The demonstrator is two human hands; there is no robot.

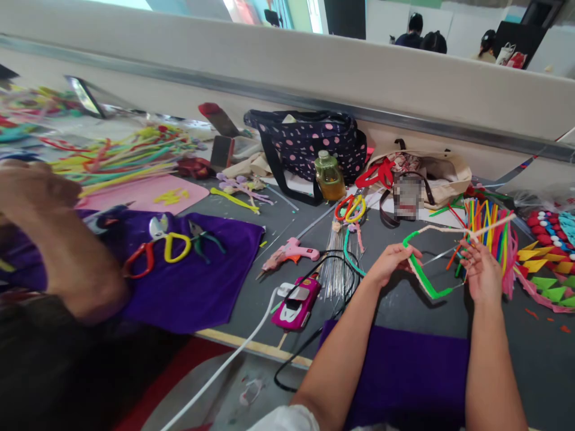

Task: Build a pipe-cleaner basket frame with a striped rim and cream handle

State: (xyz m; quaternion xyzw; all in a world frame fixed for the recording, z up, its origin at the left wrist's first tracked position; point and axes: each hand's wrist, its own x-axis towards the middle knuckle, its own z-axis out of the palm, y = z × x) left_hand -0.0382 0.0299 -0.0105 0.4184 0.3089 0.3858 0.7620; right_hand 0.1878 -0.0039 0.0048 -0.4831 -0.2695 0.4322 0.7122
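A bent frame of fuzzy pipe cleaner [422,276], bright green along its left and lower sides and pale pink along the top, is held up above the dark table. My left hand [396,262] pinches its green left side. On the other side my right hand [481,266] has its fingers closed at the pale end, where strands cross. A thin bare wire seems to run from the green lower end toward my right hand. Behind that hand lies a bundle of coloured pipe cleaners [489,221]. A purple cloth [408,365] lies under my forearms.
Left of my arms are a pink glue gun [291,254], a magenta car-shaped power strip [296,305], clear glue sticks [335,269] and scissors [350,208]. A bottle [330,176] and bags [309,140] stand behind. A co-worker's arm [72,239] is at far left.
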